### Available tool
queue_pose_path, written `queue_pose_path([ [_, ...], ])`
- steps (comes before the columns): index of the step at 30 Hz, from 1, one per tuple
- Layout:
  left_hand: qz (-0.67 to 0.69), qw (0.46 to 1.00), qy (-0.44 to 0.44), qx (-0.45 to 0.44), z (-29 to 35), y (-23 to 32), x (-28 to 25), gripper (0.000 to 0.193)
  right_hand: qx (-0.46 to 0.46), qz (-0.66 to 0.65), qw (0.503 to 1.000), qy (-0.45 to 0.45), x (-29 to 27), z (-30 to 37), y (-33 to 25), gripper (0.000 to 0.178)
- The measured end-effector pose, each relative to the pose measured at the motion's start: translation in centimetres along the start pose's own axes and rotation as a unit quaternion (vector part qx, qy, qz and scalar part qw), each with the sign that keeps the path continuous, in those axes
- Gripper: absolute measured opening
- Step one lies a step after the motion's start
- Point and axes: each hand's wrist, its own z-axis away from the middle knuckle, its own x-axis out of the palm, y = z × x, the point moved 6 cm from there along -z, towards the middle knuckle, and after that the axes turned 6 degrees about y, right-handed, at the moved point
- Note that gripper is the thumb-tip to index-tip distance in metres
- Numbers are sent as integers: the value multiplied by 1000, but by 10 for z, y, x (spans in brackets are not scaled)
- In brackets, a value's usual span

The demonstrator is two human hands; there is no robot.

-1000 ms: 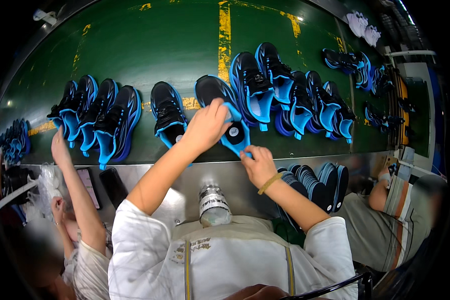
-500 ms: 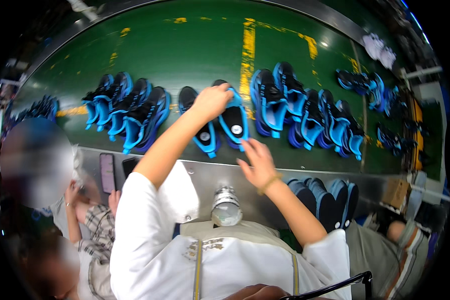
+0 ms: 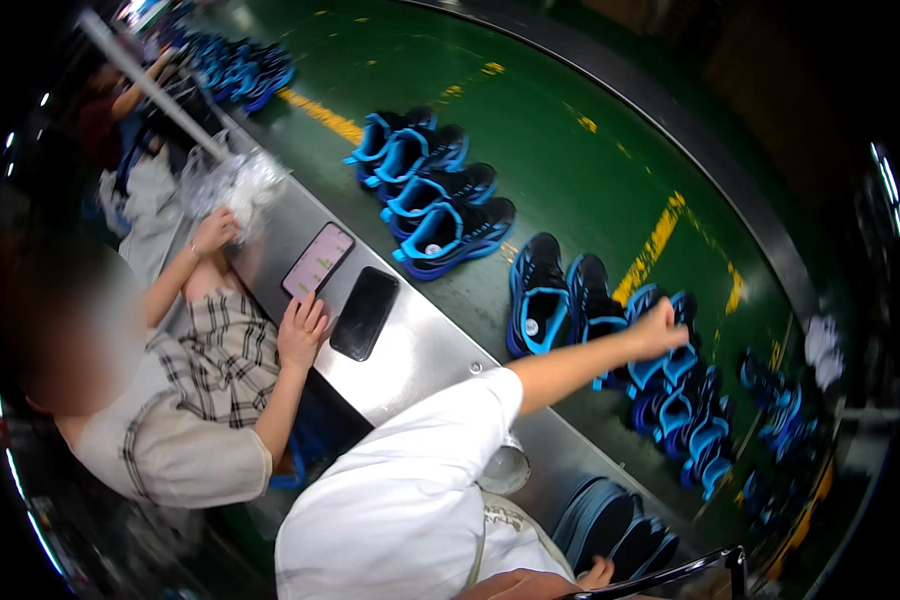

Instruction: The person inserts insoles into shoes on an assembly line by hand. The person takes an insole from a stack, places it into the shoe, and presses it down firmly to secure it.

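Note:
My left hand (image 3: 658, 331) reaches across the bench, fingers curled closed, over a row of black shoes with bright blue lining. What is in its grip, if anything, is hidden. Just left of it stands a black-and-blue shoe (image 3: 592, 300), and beside that another shoe (image 3: 540, 305) with a round white label on its insole. Low in the picture, part of my right hand (image 3: 598, 573) shows next to a stack of dark insoles (image 3: 592, 520) with grey-blue edges. How its fingers are set cannot be made out.
More shoes (image 3: 440, 200) line the green bench (image 3: 530, 120). Two phones, one lit (image 3: 318, 258) and one dark (image 3: 365, 313), lie on the metal ledge (image 3: 425, 375) near a co-worker's hand (image 3: 300, 330). A clear jar (image 3: 506, 468) stands by my sleeve. Crumpled plastic (image 3: 240, 190) lies farther left.
The view has swung left. My left hand has left the middle pair and moved right to the neighbouring shoes. My right hand has drawn back from the shoe to the insoles.

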Motion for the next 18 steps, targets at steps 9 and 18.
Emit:
queue_pose_path([
  [9,-460,853,-127,211,2,-12,29,54,15,-70,996,50,-30,-3,-22,47],
  [18,-450,851,-233,135,-11,2,23,40,-155,-85,965,194,-143,-130,-136,33],
])
